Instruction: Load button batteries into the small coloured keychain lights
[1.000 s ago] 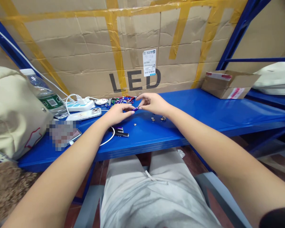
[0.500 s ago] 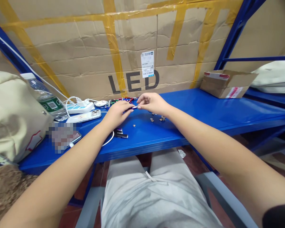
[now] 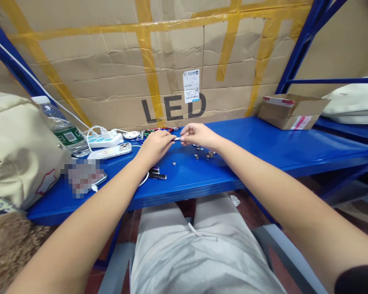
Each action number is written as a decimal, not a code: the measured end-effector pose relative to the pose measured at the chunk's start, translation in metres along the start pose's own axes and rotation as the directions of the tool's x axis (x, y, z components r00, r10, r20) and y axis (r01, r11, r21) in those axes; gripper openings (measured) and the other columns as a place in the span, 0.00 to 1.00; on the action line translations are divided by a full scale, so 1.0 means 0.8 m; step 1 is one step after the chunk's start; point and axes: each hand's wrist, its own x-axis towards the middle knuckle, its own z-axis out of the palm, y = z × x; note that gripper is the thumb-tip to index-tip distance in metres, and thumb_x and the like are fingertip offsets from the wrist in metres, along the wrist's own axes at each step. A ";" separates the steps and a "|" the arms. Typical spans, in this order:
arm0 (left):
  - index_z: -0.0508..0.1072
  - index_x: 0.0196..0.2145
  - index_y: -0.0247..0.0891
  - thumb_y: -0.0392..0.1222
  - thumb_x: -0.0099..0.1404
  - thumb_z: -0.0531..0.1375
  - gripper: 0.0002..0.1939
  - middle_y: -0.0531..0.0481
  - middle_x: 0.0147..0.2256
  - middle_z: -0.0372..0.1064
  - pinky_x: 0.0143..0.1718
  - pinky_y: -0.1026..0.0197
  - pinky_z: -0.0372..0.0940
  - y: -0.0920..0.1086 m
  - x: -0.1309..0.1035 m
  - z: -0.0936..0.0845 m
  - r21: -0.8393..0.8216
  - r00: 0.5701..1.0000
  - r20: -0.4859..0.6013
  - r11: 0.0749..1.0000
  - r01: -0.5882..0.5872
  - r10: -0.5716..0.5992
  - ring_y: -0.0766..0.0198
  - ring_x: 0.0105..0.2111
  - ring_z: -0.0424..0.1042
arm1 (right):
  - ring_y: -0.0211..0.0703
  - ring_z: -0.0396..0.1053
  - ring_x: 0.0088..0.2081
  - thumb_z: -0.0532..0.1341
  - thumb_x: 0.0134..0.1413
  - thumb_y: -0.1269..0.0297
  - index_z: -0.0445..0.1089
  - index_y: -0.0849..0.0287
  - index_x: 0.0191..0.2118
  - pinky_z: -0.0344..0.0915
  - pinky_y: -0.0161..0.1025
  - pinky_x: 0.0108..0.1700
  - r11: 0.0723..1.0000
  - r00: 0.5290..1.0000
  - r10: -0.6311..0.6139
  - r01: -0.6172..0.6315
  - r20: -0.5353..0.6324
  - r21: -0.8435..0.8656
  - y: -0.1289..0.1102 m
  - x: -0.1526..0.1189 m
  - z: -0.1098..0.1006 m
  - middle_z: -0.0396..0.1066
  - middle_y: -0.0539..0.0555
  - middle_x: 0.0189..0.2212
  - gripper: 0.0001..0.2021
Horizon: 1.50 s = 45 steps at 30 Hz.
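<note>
Above the blue table, both hands meet at a small, slim tube with a silvery end [image 3: 177,139]. My left hand [image 3: 157,145] pinches its left side and covers most of it. From the right, thumb and forefinger of my right hand [image 3: 199,135] close on the silvery tip. Behind the left hand lies a pile of coloured metal pieces [image 3: 171,130], partly covered. Nearer me are several short dark tubes [image 3: 158,176]. One small round disc, like a button cell [image 3: 173,163], lies alone, and several more discs [image 3: 210,154] are scattered below the right hand.
At left stand a beige bag [image 3: 21,143], a water bottle [image 3: 66,130], a power strip [image 3: 106,139] and a phone [image 3: 110,151]; a second phone [image 3: 99,181] has a cable. An open carton [image 3: 291,111] sits at right. A large taped cardboard box [image 3: 116,81] walls the back.
Both hands stay together at the small tube, with slight finger shifts; the right fingers have moved a little rightward along its tip. The whole view has shifted slightly.
</note>
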 end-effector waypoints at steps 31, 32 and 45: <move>0.78 0.42 0.40 0.45 0.66 0.55 0.14 0.45 0.42 0.77 0.49 0.53 0.67 0.002 -0.008 -0.009 -0.200 0.996 0.079 0.979 -0.029 0.045 0.57 0.43 0.74 | 0.39 0.65 0.30 0.55 0.61 0.62 0.69 0.60 0.28 0.57 0.35 0.36 0.604 0.862 -0.305 0.504 0.405 -0.618 -0.001 -0.009 -0.010 0.70 0.52 0.26 0.12; 0.78 0.43 0.40 0.45 0.67 0.55 0.14 0.45 0.41 0.77 0.48 0.54 0.67 0.002 -0.008 -0.009 -0.175 0.995 0.063 0.983 -0.062 0.074 0.57 0.43 0.74 | 0.38 0.65 0.29 0.55 0.61 0.61 0.68 0.60 0.27 0.58 0.35 0.36 0.663 0.876 -0.282 0.472 0.390 -0.581 0.000 -0.009 -0.011 0.70 0.51 0.24 0.13; 0.78 0.37 0.42 0.48 0.71 0.51 0.17 0.44 0.37 0.78 0.39 0.56 0.61 0.007 -0.005 -0.011 0.024 0.975 -0.077 0.978 -0.208 0.209 0.60 0.37 0.74 | 0.32 0.58 0.20 0.58 0.59 0.51 0.68 0.60 0.31 0.58 0.32 0.25 0.995 0.918 0.056 -0.017 0.393 -0.102 -0.008 -0.019 -0.010 0.62 0.45 0.18 0.16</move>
